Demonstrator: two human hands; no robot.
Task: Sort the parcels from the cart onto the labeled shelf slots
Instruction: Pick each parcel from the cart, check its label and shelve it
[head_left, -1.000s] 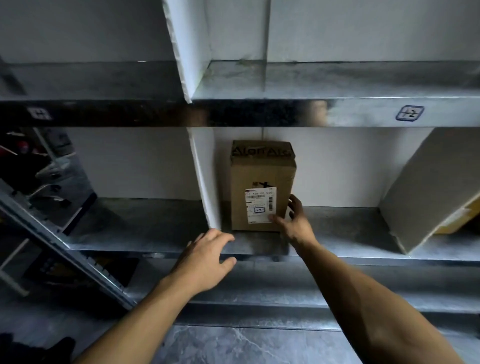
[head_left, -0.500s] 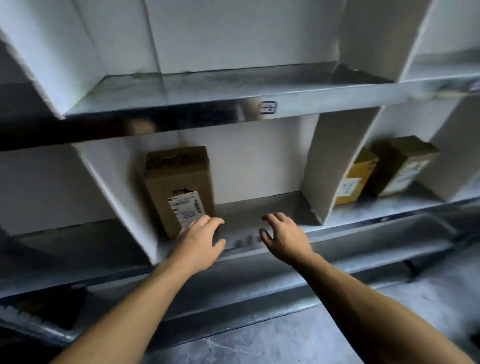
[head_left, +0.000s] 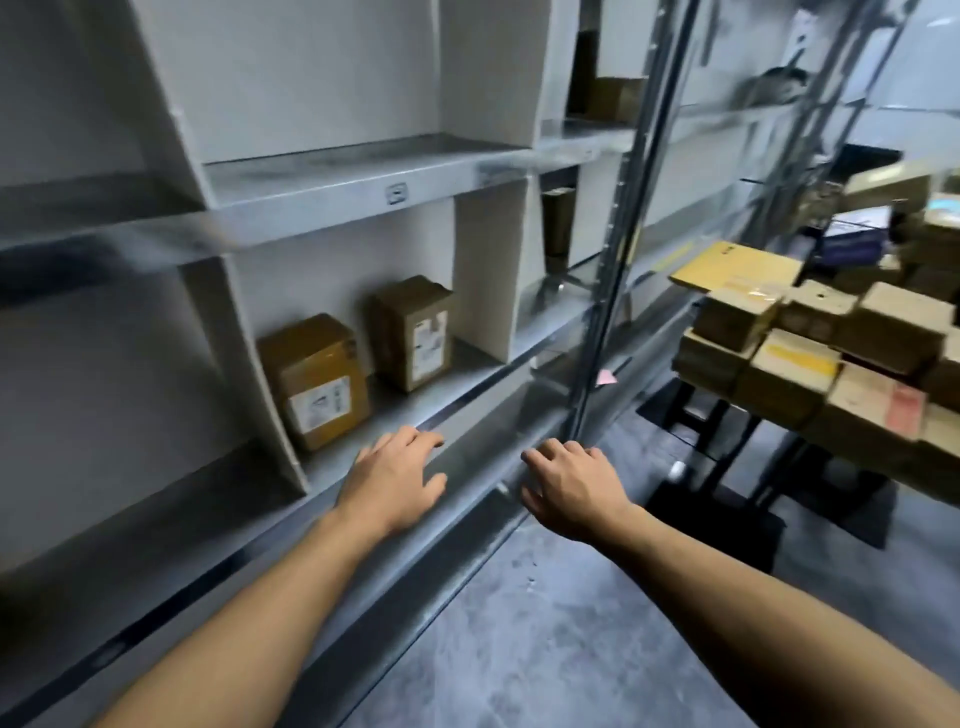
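Both hands are empty with fingers spread in front of the metal shelf (head_left: 358, 171). My left hand (head_left: 395, 478) hovers over the lower shelf's front edge, just right of a brown parcel (head_left: 317, 379) with a white label. A second brown parcel (head_left: 415, 332) stands behind it in the same slot. My right hand (head_left: 566, 480) is out over the floor near the shelf's upright post (head_left: 618, 249). The cart (head_left: 831, 343) at the right carries several cardboard parcels and a yellow padded envelope (head_left: 737, 270).
White dividers (head_left: 483, 270) split the shelves into slots, and a small label (head_left: 396, 193) sits on the upper shelf's edge. More parcels (head_left: 613, 98) stand in slots further right. The cart's black frame (head_left: 727, 447) stands on the grey floor.
The view has swung right: the parcel I was touching is out of sight, the cart has come into view. Both hands pulled back from the shelf and moved right, still empty.
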